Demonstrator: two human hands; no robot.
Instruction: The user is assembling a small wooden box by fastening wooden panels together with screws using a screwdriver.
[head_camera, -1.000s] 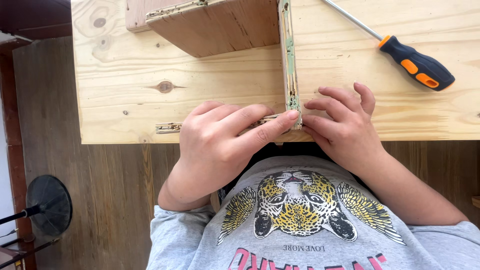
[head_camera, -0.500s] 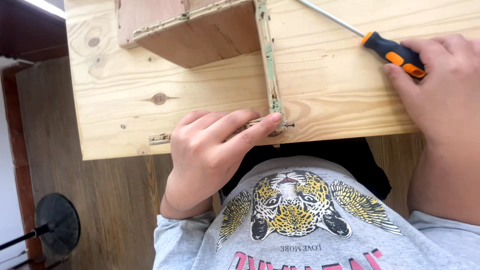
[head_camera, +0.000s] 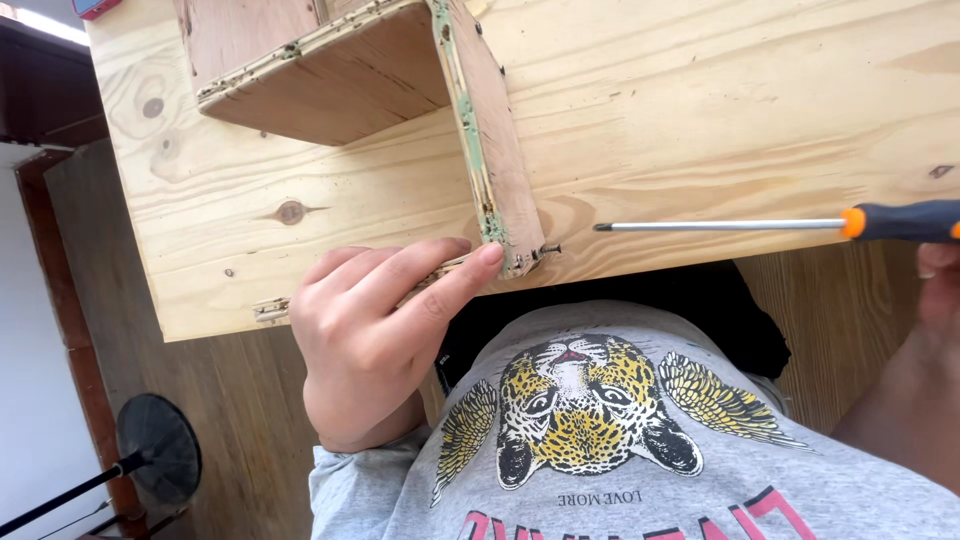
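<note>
My left hand (head_camera: 375, 330) rests at the near edge of a pale pine tabletop (head_camera: 700, 110), fingers pressing a thin plywood strip, index fingertip against the bottom corner of an upright plywood panel (head_camera: 490, 150). That panel is part of a rough plywood box (head_camera: 340, 90) lying on the tabletop. A small dark screw (head_camera: 548, 249) sticks out sideways from the panel's corner. My right hand (head_camera: 930, 320), at the right edge, holds a screwdriver (head_camera: 720, 226) with an orange and black handle. Its shaft is level and its tip points left, a short gap from the screw.
A black round-based stand (head_camera: 158, 440) sits on the wooden floor at the lower left. A grey shirt with a tiger print (head_camera: 580, 420) fills the bottom of the view. A small red object (head_camera: 95, 6) shows at the top left corner.
My right hand left the panel's corner, reached to the screwdriver lying at the right, picked it up and brought its tip near the screw. The left hand stayed put.
</note>
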